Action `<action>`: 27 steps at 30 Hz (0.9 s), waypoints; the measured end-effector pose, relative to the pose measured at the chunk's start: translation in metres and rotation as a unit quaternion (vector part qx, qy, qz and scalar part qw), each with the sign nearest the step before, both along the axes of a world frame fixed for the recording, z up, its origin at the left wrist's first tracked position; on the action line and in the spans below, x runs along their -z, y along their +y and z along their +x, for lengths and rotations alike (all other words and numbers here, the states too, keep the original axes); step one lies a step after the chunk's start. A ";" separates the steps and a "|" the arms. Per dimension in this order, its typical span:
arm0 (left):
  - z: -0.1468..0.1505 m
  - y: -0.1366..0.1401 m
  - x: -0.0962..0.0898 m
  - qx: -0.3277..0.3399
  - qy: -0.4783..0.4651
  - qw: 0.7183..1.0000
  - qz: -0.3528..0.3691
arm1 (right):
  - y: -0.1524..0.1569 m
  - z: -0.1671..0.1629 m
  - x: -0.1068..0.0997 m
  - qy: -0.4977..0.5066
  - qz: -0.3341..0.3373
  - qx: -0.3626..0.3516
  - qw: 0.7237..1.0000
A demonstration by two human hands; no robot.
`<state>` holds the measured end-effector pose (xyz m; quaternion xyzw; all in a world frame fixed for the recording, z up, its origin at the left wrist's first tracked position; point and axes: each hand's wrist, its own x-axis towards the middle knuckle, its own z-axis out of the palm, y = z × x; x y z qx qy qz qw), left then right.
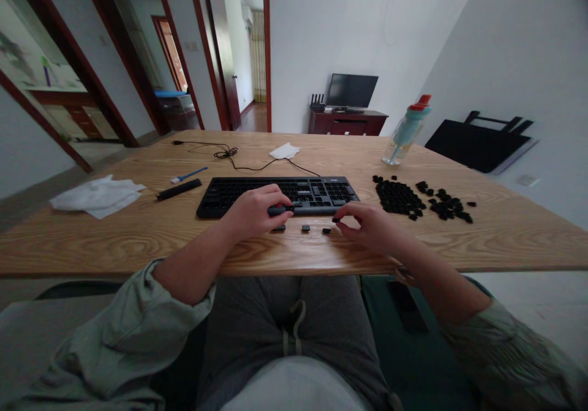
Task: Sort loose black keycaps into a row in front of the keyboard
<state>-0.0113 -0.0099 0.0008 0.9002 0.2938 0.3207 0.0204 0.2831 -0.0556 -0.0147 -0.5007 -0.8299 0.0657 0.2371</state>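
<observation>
The wooden worktop (496,239) spreads out in front of me, and beyond its far edge stands a dark red cabinet (353,123) carrying a black monitor (353,90). On my worktop, the black keyboard (321,189) lies lengthwise before me, near the front edge; its cable (225,152) runs out behind it to a loose tangle at the far left. A crumpled white cloth (101,195) lies well off to my left, and a clear bottle (407,132) with a red top stands upright at the far right.

My left hand (257,210) lies over the keyboard's front edge, fingers curled and pressed together around a dark elongated piece. My right hand (370,226) is just off the keyboard's front right corner, thumb and forefinger pinching a small black keycap (336,219).

To the right of the keyboard sits a dense patch of black keycaps (399,198), with a looser scatter (450,206) beside it. Behind the keyboard is a small white tissue (285,150). Near its left end lie a black bar (179,189) and a slim blue brush (195,173). Smallest of all, three loose keycaps (305,228) sit spaced apart in front of the keyboard, between my two hands.
</observation>
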 end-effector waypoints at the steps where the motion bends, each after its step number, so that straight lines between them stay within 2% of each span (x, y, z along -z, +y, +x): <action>1: 0.000 0.000 -0.001 -0.002 -0.001 1.000 0.001 | 0.000 -0.008 -0.003 0.008 0.005 -0.010 1.000; 5: -0.003 0.000 -0.002 0.000 -0.004 1.000 0.002 | 0.001 -0.047 -0.009 0.014 0.028 -0.071 0.997; 10: -0.008 0.000 0.000 -0.003 -0.014 1.000 0.004 | 0.009 -0.074 0.000 0.000 0.035 -0.101 0.994; 16: -0.011 -0.002 -0.001 -0.010 -0.019 1.000 -0.006 | 0.011 -0.073 0.011 -0.011 0.027 -0.095 0.995; 27: -0.012 -0.001 0.000 -0.013 -0.009 1.000 -0.007 | 0.013 -0.071 0.013 0.001 0.028 -0.102 0.994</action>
